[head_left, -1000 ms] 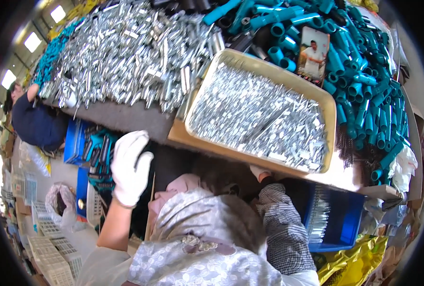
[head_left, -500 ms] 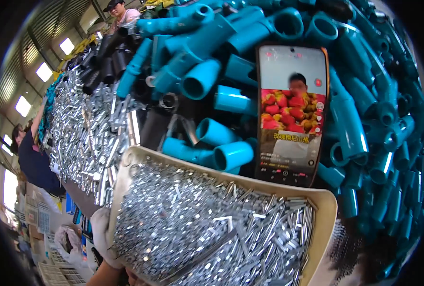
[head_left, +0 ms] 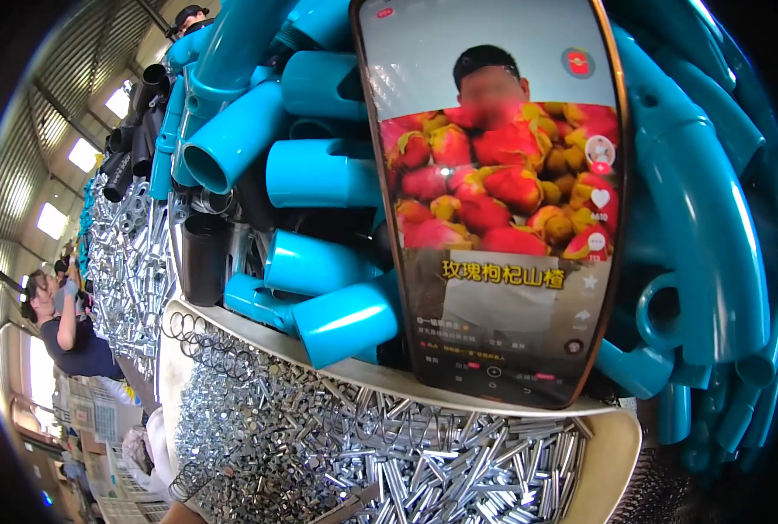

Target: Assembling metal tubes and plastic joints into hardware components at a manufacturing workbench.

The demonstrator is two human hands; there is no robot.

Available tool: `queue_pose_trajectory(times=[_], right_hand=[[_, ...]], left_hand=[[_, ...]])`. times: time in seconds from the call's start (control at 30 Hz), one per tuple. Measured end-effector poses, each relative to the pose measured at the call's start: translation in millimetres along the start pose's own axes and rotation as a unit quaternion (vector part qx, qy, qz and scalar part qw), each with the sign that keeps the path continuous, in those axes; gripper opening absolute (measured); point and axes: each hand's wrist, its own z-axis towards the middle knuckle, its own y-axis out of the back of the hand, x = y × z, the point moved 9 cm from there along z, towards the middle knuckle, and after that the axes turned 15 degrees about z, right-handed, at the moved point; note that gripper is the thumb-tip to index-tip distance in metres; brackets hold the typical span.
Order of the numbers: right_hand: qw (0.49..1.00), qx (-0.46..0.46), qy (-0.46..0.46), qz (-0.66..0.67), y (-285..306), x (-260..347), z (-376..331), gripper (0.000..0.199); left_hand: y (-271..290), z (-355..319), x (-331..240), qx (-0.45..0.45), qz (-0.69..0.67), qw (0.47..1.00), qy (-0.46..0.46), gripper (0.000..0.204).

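Observation:
A cream tray [head_left: 612, 463] fills the lower middle, loaded with small shiny metal pieces [head_left: 266, 428], short metal pins [head_left: 494, 463] and several thin coil springs [head_left: 198, 336]. A strip of white glove, my left hand [head_left: 157, 447], shows beside the tray's left wall. Its fingers are hidden, so I cannot tell whether it grips the tray. A bit of bare forearm [head_left: 183, 514] enters at the lower edge. My right hand is out of view. A smartphone [head_left: 502, 341] stands upright at the tray's far rim, its screen showing a person and red and yellow buds.
Glossy teal tubes [head_left: 345, 319] pile up behind and right of the tray. Black tubes [head_left: 204, 258] and heaped bright metal parts [head_left: 131, 262] lie to the left. A person in a dark shirt [head_left: 83, 348] is at far left; another person's black cap [head_left: 190, 16] shows at top left.
The view has moved closer, so the phone and teal tubes look larger. Less of my left glove and forearm shows. The person at far left has lowered the raised arm toward the head.

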Motion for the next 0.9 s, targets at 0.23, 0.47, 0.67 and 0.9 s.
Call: queue_pose_trajectory(times=[0.23, 0.47, 0.67, 0.9], right_hand=[[0.998, 0.065, 0.0, -0.021, -49, -7, 2, 0.016], [0.988, 0.126, -0.022, -0.088, -130, 58, -20, 0.014], [0.966, 0.168, -0.076, -0.18, -246, 154, -69, 0.014], [0.952, 0.164, -0.052, -0.252, -436, 284, -126, 0.019]], left_hand=[[4, 5, -14, 0.02, 0.037, 0.999, -0.019, 0.032], [26, -21, 2, 0.024, 0.026, 0.999, -0.027, 0.031], [71, -54, -6, -0.231, -0.094, 0.96, -0.129, 0.024], [77, -51, 15, -0.275, -0.234, 0.927, -0.105, 0.028]])
